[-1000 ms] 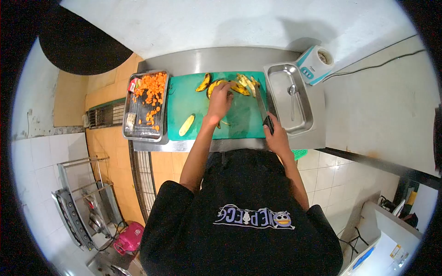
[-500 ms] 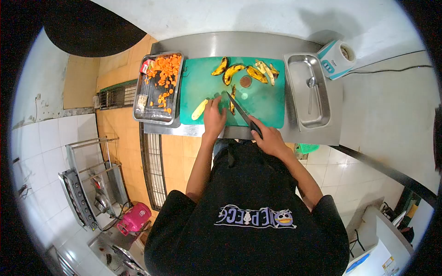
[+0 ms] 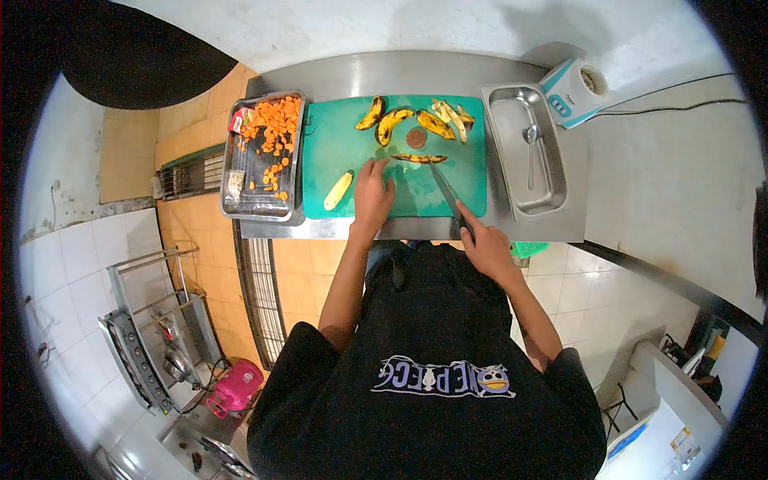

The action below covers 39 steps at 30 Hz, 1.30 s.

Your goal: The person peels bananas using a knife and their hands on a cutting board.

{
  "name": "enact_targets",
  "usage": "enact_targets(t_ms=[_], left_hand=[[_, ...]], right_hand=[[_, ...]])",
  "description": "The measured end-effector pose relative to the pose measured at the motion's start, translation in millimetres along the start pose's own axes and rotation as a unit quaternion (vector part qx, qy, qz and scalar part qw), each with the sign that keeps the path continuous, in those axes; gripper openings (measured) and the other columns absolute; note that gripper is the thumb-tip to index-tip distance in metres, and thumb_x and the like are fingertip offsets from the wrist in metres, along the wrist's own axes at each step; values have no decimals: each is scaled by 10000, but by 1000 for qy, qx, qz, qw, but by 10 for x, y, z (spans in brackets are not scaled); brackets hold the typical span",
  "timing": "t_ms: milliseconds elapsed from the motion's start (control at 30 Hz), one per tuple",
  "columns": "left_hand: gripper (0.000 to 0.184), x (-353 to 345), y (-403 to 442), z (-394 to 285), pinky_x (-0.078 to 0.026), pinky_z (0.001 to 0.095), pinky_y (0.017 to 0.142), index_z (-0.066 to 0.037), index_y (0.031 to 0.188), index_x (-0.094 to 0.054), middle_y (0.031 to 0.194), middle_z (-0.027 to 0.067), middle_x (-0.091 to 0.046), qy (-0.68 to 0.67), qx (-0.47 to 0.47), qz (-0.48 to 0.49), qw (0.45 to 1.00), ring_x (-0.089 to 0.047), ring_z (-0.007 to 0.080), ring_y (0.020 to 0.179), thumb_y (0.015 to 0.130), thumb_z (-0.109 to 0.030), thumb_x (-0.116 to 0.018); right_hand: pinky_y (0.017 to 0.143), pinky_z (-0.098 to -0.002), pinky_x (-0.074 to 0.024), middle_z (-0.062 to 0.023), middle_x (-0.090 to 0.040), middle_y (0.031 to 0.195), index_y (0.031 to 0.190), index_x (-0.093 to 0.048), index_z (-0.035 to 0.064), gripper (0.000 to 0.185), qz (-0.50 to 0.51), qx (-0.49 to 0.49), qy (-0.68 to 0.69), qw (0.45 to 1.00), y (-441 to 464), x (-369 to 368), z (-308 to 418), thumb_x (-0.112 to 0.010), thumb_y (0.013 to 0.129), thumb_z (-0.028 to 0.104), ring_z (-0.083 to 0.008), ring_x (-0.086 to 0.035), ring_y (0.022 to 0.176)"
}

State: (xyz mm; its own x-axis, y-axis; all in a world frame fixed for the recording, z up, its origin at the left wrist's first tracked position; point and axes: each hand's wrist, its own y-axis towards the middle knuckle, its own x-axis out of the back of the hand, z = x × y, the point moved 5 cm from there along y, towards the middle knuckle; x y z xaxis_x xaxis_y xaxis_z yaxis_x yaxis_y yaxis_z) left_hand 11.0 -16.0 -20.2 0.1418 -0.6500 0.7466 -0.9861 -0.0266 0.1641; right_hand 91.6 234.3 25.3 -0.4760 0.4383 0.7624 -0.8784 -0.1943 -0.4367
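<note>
My right hand (image 3: 488, 250) is closed round the black handle of a kitchen knife (image 3: 446, 188), whose blade points up and left over the green cutting board (image 3: 320, 132). The tip reaches the right end of a dark strip of banana peel (image 3: 418, 158) lying crosswise. My left hand (image 3: 371, 196) is over the board, fingers forward and thumb apart, its fingertips by the peel's left end; contact is unclear. To its left lies a peeled banana (image 3: 338, 190). Along the far side are unpeeled ripe bananas (image 3: 393, 126) and pale pieces of peel (image 3: 453, 118).
A metal tray (image 3: 260, 214) of sliced carrots (image 3: 276, 120) and small packets stands left of the board. On the right are a steel pan (image 3: 512, 180) holding a spoon (image 3: 530, 156) and a white-and-blue appliance (image 3: 572, 92) with a cable. A round brown thing (image 3: 416, 138) lies on the board.
The peel strip has turned from pointing away from me to lying crosswise. The knife and my right hand have shifted right relative to the board, and the view has moved slightly.
</note>
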Motion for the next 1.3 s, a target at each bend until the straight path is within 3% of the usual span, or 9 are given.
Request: enact_targets(t_ms=[133, 333, 433, 500, 733, 933, 967, 1100, 1300], left_hand=[[393, -84, 192, -139, -488, 463, 931, -21, 1202, -617, 1157, 186, -597, 42, -54, 14, 998, -569, 362, 1066, 812, -11, -657], [402, -428, 258, -85, -512, 472, 893, -42, 1198, -627, 1132, 163, -625, 99, -83, 84, 988, -583, 357, 1050, 800, -16, -676], [398, -453, 224, -189, -540, 426, 843, -55, 1195, -626, 1102, 144, -662, -62, -96, 118, 986, -642, 332, 984, 804, 5, -666], [362, -322, 196, -70, -555, 370, 746, -59, 1201, -624, 1065, 109, -690, -212, 98, 6, 972, -679, 254, 882, 848, 23, -631], [313, 59, 64, 116, -538, 319, 728, -46, 1205, -617, 1091, 77, -692, -211, 110, -50, 970, -672, 197, 880, 896, 2, -613], [318, -15, -119, 103, -484, 428, 853, -59, 1145, -620, 1074, 152, -636, -97, -1, 20, 995, -605, 345, 1026, 832, -30, -668], [377, -53, -176, 87, -446, 464, 930, -80, 1161, -615, 1174, 144, -599, -63, 6, 50, 997, -540, 358, 1155, 794, -38, -695], [486, -95, -317, -133, -387, 517, 1026, -120, 1229, -597, 1386, 127, -485, 56, -45, 71, 995, -413, 381, 1332, 763, -92, -732], [455, -231, -338, -273, -308, 539, 1138, -119, 1260, -590, 1455, 130, -460, 107, -130, 90, 982, -298, 408, 1448, 814, -71, -669]], right_hand=[[761, -552, -502, -256, -661, 807, 1549, -334, 314, 596, 2, -33, -4, 999, -6, 55, -67, -509, 981, 258, -451, -653, 784], [753, -576, -515, -266, -670, 801, 1543, -329, 329, 604, -117, 10, 63, 991, -2, 169, -111, -526, 974, 283, -472, -653, 761], [787, -555, -496, -264, -685, 982, 1529, -377, 303, 586, -38, 14, 86, 995, -97, 141, -90, -541, 969, 252, -473, -649, 846], [754, -578, -520, -274, -667, 806, 1536, -334, 353, 600, 6, 42, 34, 999, -141, 67, -53, -530, 973, 292, -482, -647, 759], [754, -570, -536, -265, -674, 818, 1525, -345, 384, 585, 43, 138, -14, 989, -13, -214, 80, -529, 974, 319, -477, -655, 753], [771, -566, -530, -250, -681, 846, 1525, -348, 382, 582, 37, 98, -36, 994, 98, 11, -35, -528, 974, 331, -453, -666, 799], [769, -566, -528, -248, -682, 852, 1524, -348, 384, 580, 28, 70, -41, 996, 140, 82, -125, -526, 974, 330, -447, -667, 808], [752, -569, -520, -248, -675, 807, 1520, -366, 340, 571, -31, 14, -45, 998, 215, 293, -227, -527, 972, 321, -439, -665, 768], [736, -572, -513, -259, -668, 768, 1475, -433, 273, 547, -72, 19, 36, 997, 108, 178, -57, -572, 949, 326, -454, -659, 731]])
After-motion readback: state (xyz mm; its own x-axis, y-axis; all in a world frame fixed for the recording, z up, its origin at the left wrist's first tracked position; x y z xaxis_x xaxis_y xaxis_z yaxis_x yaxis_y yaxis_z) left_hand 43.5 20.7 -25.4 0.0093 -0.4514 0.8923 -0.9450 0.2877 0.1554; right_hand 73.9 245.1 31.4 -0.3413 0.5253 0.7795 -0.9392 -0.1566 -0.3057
